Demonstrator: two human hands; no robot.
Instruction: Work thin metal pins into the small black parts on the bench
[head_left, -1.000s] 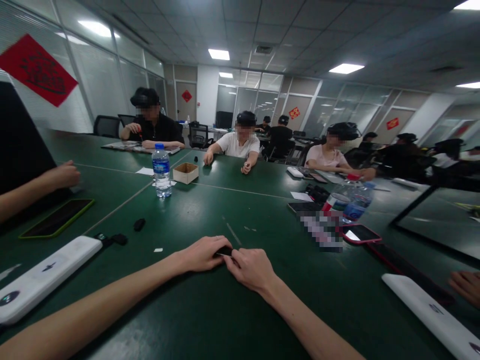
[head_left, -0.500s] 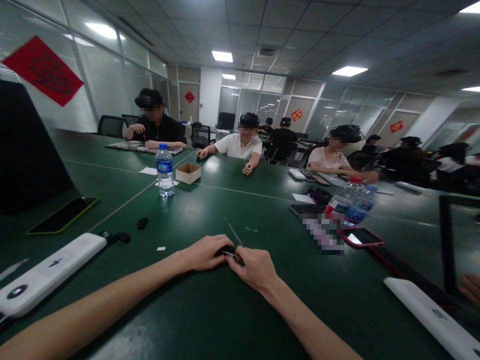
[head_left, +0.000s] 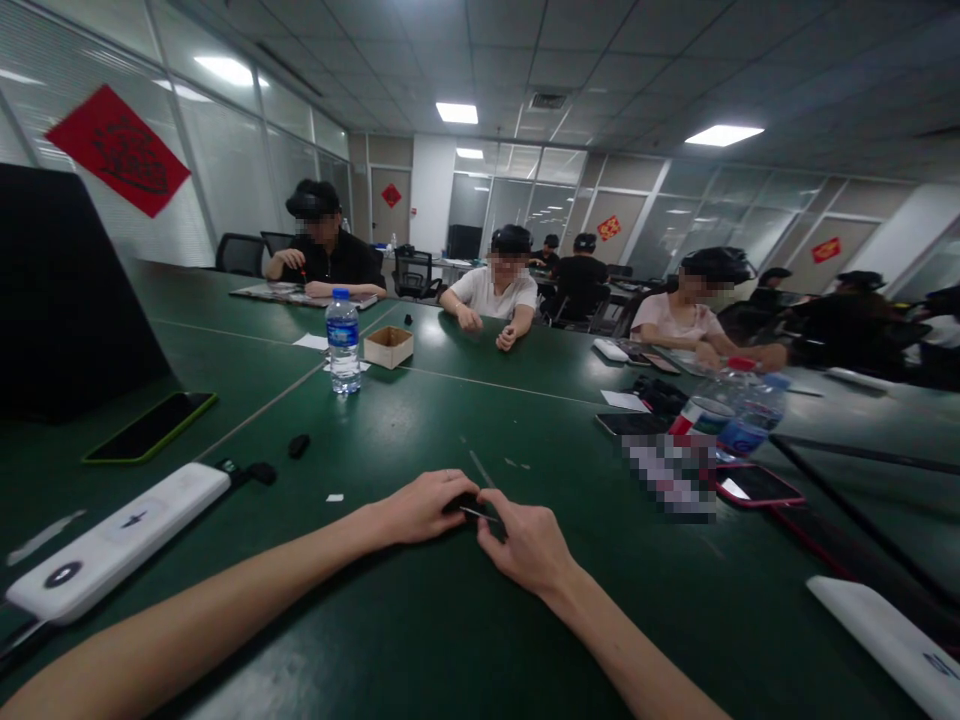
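Note:
Over the dark green table, both hands meet around a small dark object whose kind is too hidden to tell. My left hand is closed over its left side, palm down. From it a thin silvery piece sticks out toward my right hand. The index finger and thumb of that hand are bent around the piece's right end, with a small gap showing between the fingertips. A small white scrap lies left of my left hand.
A water bottle and an open wooden box stand ahead. On the left lie a white device, a phone and a small black piece. Bottles and a pink-edged phone are to the right. People sit opposite.
The view has turned slightly left. My right fingertips have parted a little around the silvery piece. A person opposite has drawn a hand back from a small black item. The dark frame at right has tilted down.

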